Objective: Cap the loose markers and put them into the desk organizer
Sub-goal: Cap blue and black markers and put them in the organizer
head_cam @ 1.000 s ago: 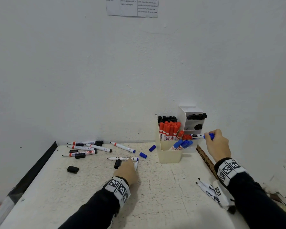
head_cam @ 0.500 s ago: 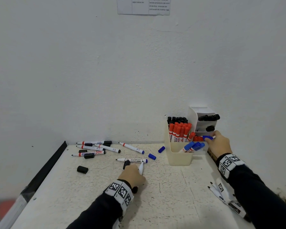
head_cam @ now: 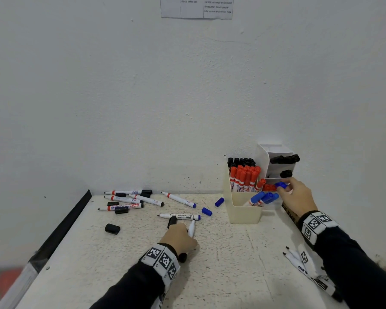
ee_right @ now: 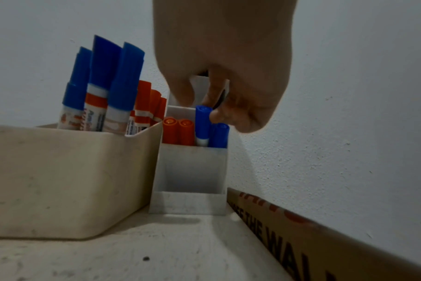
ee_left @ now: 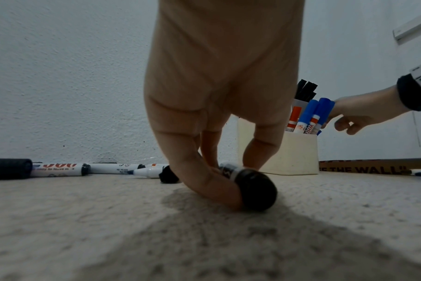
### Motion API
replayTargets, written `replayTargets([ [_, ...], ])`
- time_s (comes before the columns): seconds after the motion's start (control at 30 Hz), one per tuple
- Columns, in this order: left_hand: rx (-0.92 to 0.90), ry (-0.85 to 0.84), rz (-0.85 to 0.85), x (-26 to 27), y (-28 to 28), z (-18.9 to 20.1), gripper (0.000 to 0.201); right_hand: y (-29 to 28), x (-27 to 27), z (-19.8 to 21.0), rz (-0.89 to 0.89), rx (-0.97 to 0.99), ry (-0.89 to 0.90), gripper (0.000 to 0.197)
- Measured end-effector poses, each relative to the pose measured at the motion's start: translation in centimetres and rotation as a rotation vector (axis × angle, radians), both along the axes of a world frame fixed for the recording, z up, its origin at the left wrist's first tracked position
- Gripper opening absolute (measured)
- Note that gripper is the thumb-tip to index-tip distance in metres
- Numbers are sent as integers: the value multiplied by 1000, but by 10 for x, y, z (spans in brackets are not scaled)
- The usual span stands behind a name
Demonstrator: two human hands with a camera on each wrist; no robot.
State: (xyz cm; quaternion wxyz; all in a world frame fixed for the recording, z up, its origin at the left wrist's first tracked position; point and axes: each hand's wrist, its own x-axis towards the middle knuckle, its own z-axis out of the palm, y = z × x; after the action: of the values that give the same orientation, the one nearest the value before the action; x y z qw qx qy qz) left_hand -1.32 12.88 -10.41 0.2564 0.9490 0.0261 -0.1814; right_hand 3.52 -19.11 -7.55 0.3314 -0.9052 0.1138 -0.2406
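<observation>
Compared with second ago: blue-capped white marker, then held level above white tiered plastic desk organizer, now stood cap-up in low front slot beside two orange caps; right hand fingertips touched its cap, pinch or mere touch impossible to tell. Meant one more marker stowed. Left hand curled round uncapped white marker with black end, pressed on speckled white tabletop. Judged next: loose black cap needed. Several uncapped markers left at far edge
</observation>
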Motion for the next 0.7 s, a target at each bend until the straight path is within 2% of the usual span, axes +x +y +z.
replayTargets([
  [0.13,-19,11,7,0,1,0,37,-7,-1,0,-79,7,33,34],
  [0.23,-19,6,4,1,1,-1,37,-12,0,-4,-51,-90,108,46],
  [0.33,-19,4,6,2,1,-1,38,-14,8,-10,-22,-194,138,41],
  [0.4,-20,12,9,3,1,-2,39,-14,14,-12,-62,-204,101,32],
  [0.53,-10,16,8,4,1,-3,39,-12,20,-11,-133,-142,100,25],
  [0.7,4,19,2,5,0,-3,40,-6,18,-9,-182,-28,87,29],
])
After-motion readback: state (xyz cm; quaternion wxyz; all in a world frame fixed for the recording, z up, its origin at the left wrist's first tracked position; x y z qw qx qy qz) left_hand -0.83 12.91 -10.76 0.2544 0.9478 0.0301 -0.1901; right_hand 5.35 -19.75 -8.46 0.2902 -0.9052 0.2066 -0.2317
